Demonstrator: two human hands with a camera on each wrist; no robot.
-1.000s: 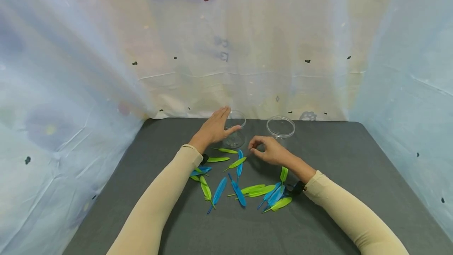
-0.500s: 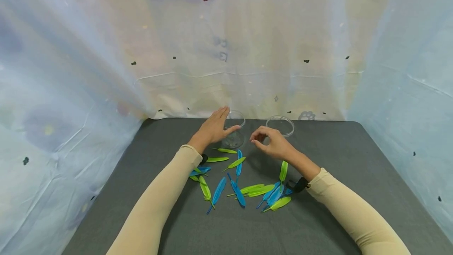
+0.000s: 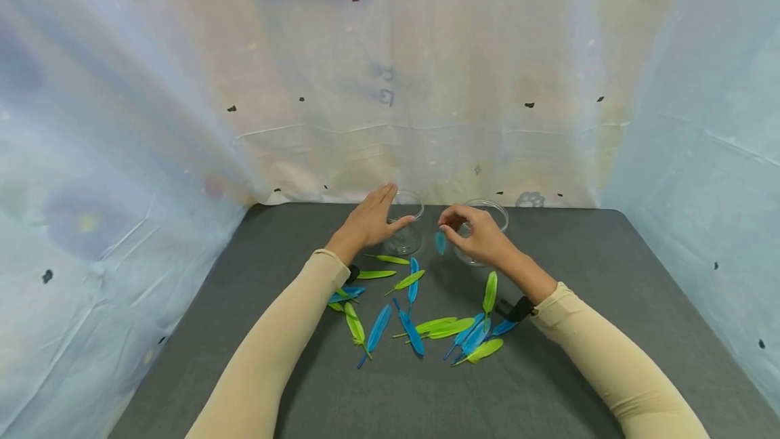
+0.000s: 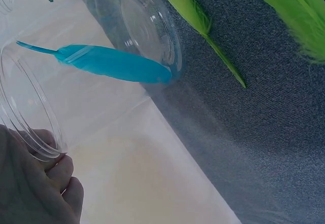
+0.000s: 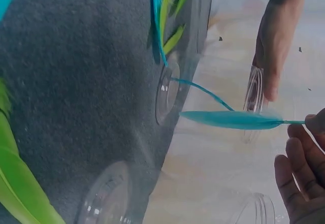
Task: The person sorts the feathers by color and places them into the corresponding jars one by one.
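Observation:
My left hand (image 3: 370, 217) holds the left clear jar (image 3: 405, 242) near its rim, thumb at the front and fingers along the side. Inside that jar leans a blue feather (image 4: 114, 66), tip at the base and quill toward the rim. My right hand (image 3: 478, 232) pinches a second blue feather (image 5: 231, 119) by its quill; the vane hangs below the fingertips, between the jars. A second clear jar (image 3: 501, 217) stands just behind the right hand, which partly hides it.
Several green feathers (image 3: 353, 324) and blue feathers (image 3: 378, 328) lie scattered on the dark grey table (image 3: 390, 398), in front of the jars and under the forearms. A pale printed curtain (image 3: 439, 87) hangs behind the far edge.
My right hand has risen and moved away from me, slightly rightward, toward the right jar. The blue feather below its fingers now shows. The left hand stays at its jar.

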